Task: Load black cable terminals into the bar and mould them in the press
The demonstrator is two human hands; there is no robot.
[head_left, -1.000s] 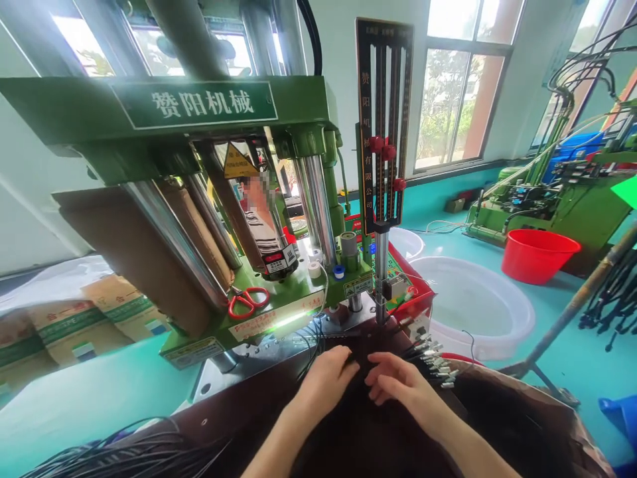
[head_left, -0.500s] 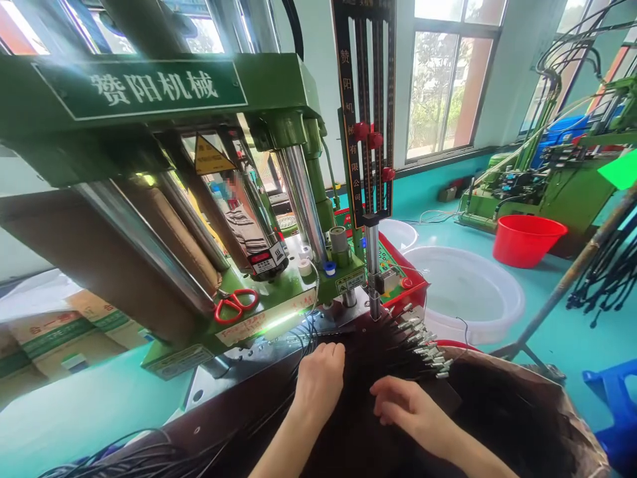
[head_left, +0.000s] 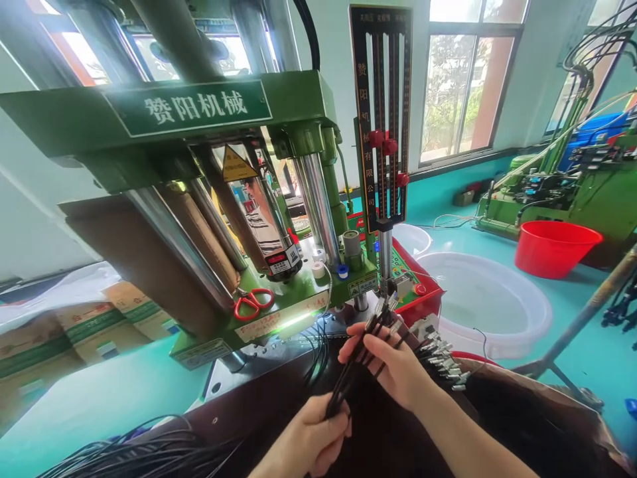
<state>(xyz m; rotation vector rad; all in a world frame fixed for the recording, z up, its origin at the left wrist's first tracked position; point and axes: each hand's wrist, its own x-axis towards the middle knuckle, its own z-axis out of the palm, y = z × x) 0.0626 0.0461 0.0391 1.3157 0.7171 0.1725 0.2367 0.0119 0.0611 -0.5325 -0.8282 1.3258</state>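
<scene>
A bundle of black cables point(head_left: 344, 377) with silver metal plug ends slants up over the dark work surface. My left hand point(head_left: 321, 428) is wrapped round its lower part. Higher up, my right hand point(head_left: 391, 358) grips the same cables just below their plugs, fingers curled round them. More metal-tipped cables point(head_left: 445, 362) lie in a row to the right of my right hand, close to it. Several loose black cables point(head_left: 318, 348) hang near the machine's front edge, left of the bundle.
Ahead stands a green press machine point(head_left: 298, 305) with red-handled scissors point(head_left: 253, 304) on its bed. A red control box point(head_left: 421, 292) and a white tub point(head_left: 492, 299) are to the right. More black cables point(head_left: 134, 451) lie at the lower left. A red bucket point(head_left: 555, 249) stands farther back.
Both hands have taken hold of a bundle of cables and raised it. The left hand has moved down, the right hand up. The view has shifted slightly left.
</scene>
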